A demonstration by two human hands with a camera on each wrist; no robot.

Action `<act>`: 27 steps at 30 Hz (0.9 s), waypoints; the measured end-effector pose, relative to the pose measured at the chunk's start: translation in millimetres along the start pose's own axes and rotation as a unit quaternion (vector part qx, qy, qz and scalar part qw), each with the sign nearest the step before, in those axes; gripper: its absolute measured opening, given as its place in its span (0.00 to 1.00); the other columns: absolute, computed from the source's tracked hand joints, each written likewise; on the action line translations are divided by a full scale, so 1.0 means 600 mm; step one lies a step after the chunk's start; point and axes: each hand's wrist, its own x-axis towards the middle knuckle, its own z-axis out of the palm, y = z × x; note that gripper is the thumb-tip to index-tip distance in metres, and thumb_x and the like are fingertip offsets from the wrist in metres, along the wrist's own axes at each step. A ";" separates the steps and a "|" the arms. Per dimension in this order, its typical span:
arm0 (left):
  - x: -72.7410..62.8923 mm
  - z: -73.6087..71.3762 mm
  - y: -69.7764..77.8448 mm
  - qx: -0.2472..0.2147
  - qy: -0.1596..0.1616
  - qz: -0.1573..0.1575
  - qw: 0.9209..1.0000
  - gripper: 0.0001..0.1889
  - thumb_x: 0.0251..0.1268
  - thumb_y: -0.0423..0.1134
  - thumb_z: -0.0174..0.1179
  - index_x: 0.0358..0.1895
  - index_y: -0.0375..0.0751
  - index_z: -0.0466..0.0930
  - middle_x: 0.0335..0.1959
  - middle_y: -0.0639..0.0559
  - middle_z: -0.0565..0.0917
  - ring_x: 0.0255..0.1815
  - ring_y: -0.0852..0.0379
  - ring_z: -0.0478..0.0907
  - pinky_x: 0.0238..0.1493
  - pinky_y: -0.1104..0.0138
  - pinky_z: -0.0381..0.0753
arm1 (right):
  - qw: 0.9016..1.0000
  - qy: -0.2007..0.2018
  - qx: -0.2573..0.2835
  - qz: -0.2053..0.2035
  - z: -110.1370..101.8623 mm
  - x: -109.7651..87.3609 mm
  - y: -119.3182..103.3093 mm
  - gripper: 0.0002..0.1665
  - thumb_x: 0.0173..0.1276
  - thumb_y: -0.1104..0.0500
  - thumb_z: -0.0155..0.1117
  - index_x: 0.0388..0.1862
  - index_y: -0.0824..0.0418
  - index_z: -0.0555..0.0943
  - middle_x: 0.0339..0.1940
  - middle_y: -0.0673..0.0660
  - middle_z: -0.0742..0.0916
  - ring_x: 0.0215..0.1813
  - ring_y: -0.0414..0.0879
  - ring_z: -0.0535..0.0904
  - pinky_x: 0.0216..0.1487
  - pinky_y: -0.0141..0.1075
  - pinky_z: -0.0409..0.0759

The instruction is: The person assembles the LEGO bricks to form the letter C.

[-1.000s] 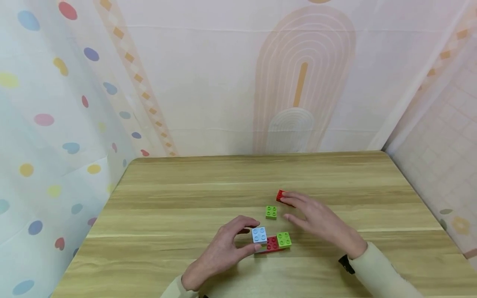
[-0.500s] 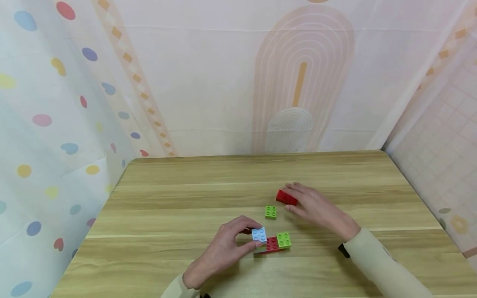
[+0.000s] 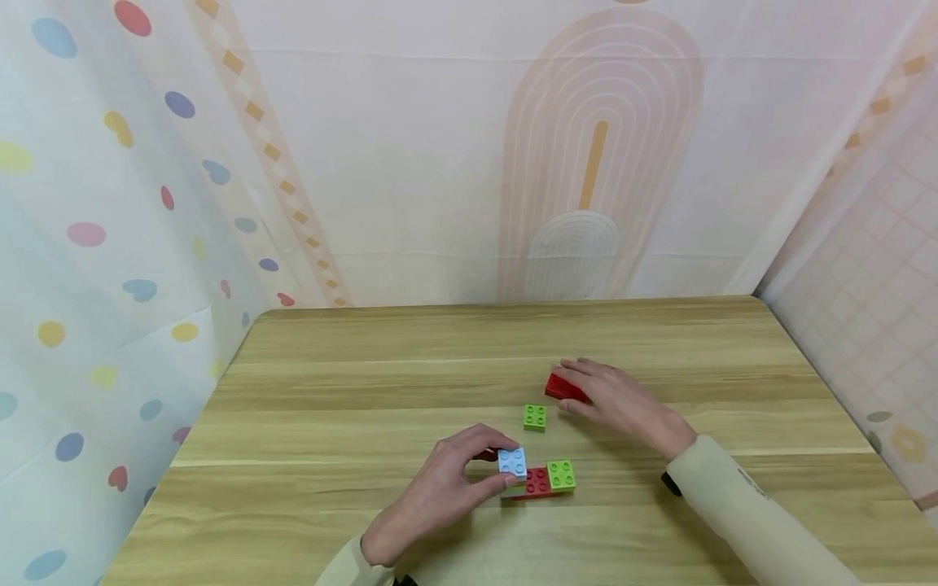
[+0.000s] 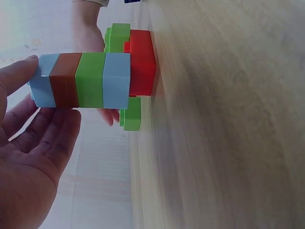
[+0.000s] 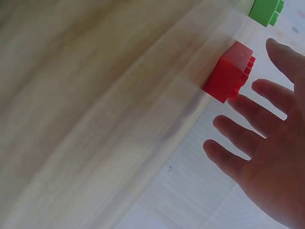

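My left hand (image 3: 447,480) pinches the top of a tower of toy building bricks between thumb and fingers. A light blue brick (image 4: 43,86) caps it, over a brown brick (image 4: 65,81), a green brick (image 4: 90,81) and another light blue brick (image 4: 116,81). This tower stands on one end of a long red brick (image 3: 538,482). At that base's other end sits a green brick (image 3: 561,474). My right hand (image 3: 623,407) hovers with loosely extended fingers over a separate red brick (image 3: 563,387), partly covering it in the head view.
A loose green brick (image 3: 535,417) lies between the red brick and the assembled bricks. Everything is on a wood-grain table (image 3: 330,391). A patterned curtain (image 3: 410,163) hangs behind its far edge, with more cloth at both sides.
My right hand has shifted slightly away from me, its fingers now over the far side of the separate red brick, exposing more of it. My left hand stays on the tower.
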 end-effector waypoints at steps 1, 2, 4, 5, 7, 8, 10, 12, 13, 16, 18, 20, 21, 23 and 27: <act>0.000 0.000 0.000 -0.001 -0.001 0.000 1.000 0.15 0.67 0.42 0.72 0.55 0.49 0.84 0.51 0.62 0.84 0.50 0.63 0.82 0.55 0.59 0.86 | 1.000 -0.002 -0.001 0.001 0.000 0.001 0.000 0.34 0.78 0.48 0.64 0.75 0.62 0.72 0.74 0.66 0.76 0.74 0.64 0.71 0.71 0.61 0.71; 0.000 0.000 0.000 -0.002 -0.002 -0.001 1.000 0.15 0.67 0.41 0.72 0.55 0.49 0.84 0.51 0.62 0.84 0.50 0.63 0.82 0.55 0.59 0.86 | 1.000 -0.005 -0.001 0.003 0.000 0.002 0.000 0.34 0.78 0.48 0.65 0.76 0.62 0.72 0.73 0.65 0.76 0.73 0.63 0.72 0.71 0.60 0.71; 0.001 -0.001 0.000 -0.003 -0.003 -0.001 1.000 0.15 0.67 0.41 0.72 0.55 0.49 0.84 0.50 0.62 0.84 0.50 0.63 0.82 0.55 0.60 0.86 | 1.000 -0.010 -0.002 0.008 0.002 0.004 0.000 0.33 0.77 0.50 0.65 0.76 0.61 0.72 0.72 0.65 0.78 0.71 0.61 0.74 0.71 0.58 0.73; 0.001 -0.001 0.000 -0.003 -0.003 -0.001 1.000 0.15 0.66 0.41 0.72 0.55 0.49 0.84 0.50 0.62 0.84 0.50 0.63 0.82 0.55 0.60 0.86 | 1.000 -0.012 -0.003 0.010 0.002 0.005 0.000 0.34 0.77 0.50 0.66 0.76 0.61 0.72 0.72 0.65 0.78 0.70 0.61 0.75 0.70 0.57 0.74; 0.001 -0.001 0.000 -0.002 -0.003 0.001 1.000 0.16 0.67 0.41 0.72 0.55 0.49 0.84 0.50 0.62 0.84 0.50 0.63 0.83 0.55 0.60 0.86 | 1.000 -0.016 -0.006 0.015 0.003 0.006 0.000 0.34 0.77 0.52 0.67 0.76 0.61 0.72 0.70 0.65 0.79 0.69 0.60 0.77 0.69 0.56 0.75; 0.001 -0.001 0.000 -0.001 -0.003 0.002 1.000 0.16 0.66 0.41 0.72 0.55 0.49 0.84 0.50 0.61 0.84 0.50 0.63 0.83 0.55 0.60 0.86 | 1.000 -0.016 -0.009 0.016 0.004 0.006 0.000 0.34 0.76 0.52 0.67 0.76 0.61 0.72 0.69 0.65 0.80 0.67 0.60 0.77 0.68 0.56 0.76; 0.001 0.000 0.000 0.001 -0.002 0.003 1.000 0.16 0.66 0.41 0.72 0.55 0.49 0.84 0.50 0.61 0.84 0.50 0.62 0.83 0.55 0.60 0.86 | 1.000 -0.017 -0.011 0.019 0.004 0.006 0.000 0.33 0.76 0.54 0.68 0.75 0.61 0.72 0.67 0.66 0.81 0.65 0.60 0.79 0.66 0.55 0.78; 0.001 0.000 0.000 0.000 -0.002 0.003 1.000 0.15 0.66 0.41 0.72 0.55 0.49 0.84 0.50 0.62 0.84 0.50 0.63 0.83 0.55 0.60 0.86 | 1.000 -0.012 -0.015 0.016 0.005 0.006 0.000 0.32 0.76 0.55 0.68 0.74 0.62 0.73 0.64 0.65 0.82 0.63 0.59 0.80 0.64 0.55 0.79; 0.001 0.000 0.000 0.000 -0.002 0.002 1.000 0.15 0.67 0.41 0.72 0.55 0.49 0.84 0.50 0.62 0.84 0.50 0.63 0.83 0.55 0.60 0.86 | 1.000 -0.009 -0.016 0.014 0.006 0.006 0.000 0.31 0.76 0.56 0.68 0.74 0.62 0.74 0.63 0.65 0.83 0.61 0.58 0.81 0.63 0.54 0.80; 0.001 0.000 0.001 -0.003 -0.002 -0.002 1.000 0.15 0.67 0.41 0.72 0.55 0.50 0.84 0.50 0.62 0.84 0.49 0.63 0.82 0.55 0.60 0.86 | 1.000 0.000 -0.015 0.010 0.007 0.005 0.001 0.29 0.75 0.58 0.68 0.72 0.62 0.75 0.60 0.63 0.85 0.57 0.55 0.82 0.60 0.52 0.82; 0.001 0.000 0.001 -0.005 -0.003 -0.004 1.000 0.15 0.67 0.41 0.72 0.55 0.50 0.84 0.50 0.62 0.84 0.50 0.63 0.82 0.55 0.60 0.86 | 1.000 0.004 -0.014 0.007 0.008 0.004 0.002 0.28 0.75 0.59 0.68 0.72 0.63 0.76 0.58 0.62 0.85 0.54 0.53 0.83 0.58 0.50 0.84; 0.001 0.000 0.001 -0.006 -0.004 -0.005 1.000 0.15 0.67 0.41 0.72 0.55 0.49 0.84 0.51 0.62 0.84 0.50 0.63 0.82 0.55 0.60 0.85 | 1.000 0.009 -0.014 0.005 0.009 0.004 0.003 0.28 0.74 0.60 0.68 0.71 0.63 0.77 0.57 0.62 0.85 0.53 0.52 0.83 0.55 0.49 0.84; 0.001 0.000 0.001 -0.006 -0.004 -0.006 1.000 0.15 0.67 0.41 0.72 0.55 0.49 0.84 0.51 0.62 0.84 0.50 0.63 0.82 0.55 0.61 0.85 | 1.000 0.011 -0.013 0.004 0.009 0.004 0.003 0.28 0.74 0.60 0.68 0.70 0.63 0.77 0.57 0.62 0.85 0.52 0.52 0.83 0.55 0.48 0.85; 0.001 0.000 0.001 -0.005 -0.005 -0.007 1.000 0.16 0.67 0.41 0.72 0.56 0.49 0.84 0.51 0.61 0.84 0.50 0.63 0.82 0.56 0.62 0.85 | 1.000 0.012 -0.009 0.006 0.009 0.003 0.005 0.27 0.74 0.61 0.68 0.70 0.64 0.77 0.57 0.62 0.85 0.52 0.52 0.83 0.54 0.48 0.85; 0.001 0.000 0.000 -0.005 -0.004 -0.007 1.000 0.16 0.67 0.41 0.72 0.56 0.49 0.84 0.51 0.61 0.84 0.50 0.63 0.82 0.56 0.62 0.85 | 1.000 0.013 0.006 0.018 0.007 0.000 0.004 0.27 0.74 0.62 0.67 0.70 0.64 0.77 0.59 0.63 0.84 0.53 0.52 0.83 0.54 0.48 0.85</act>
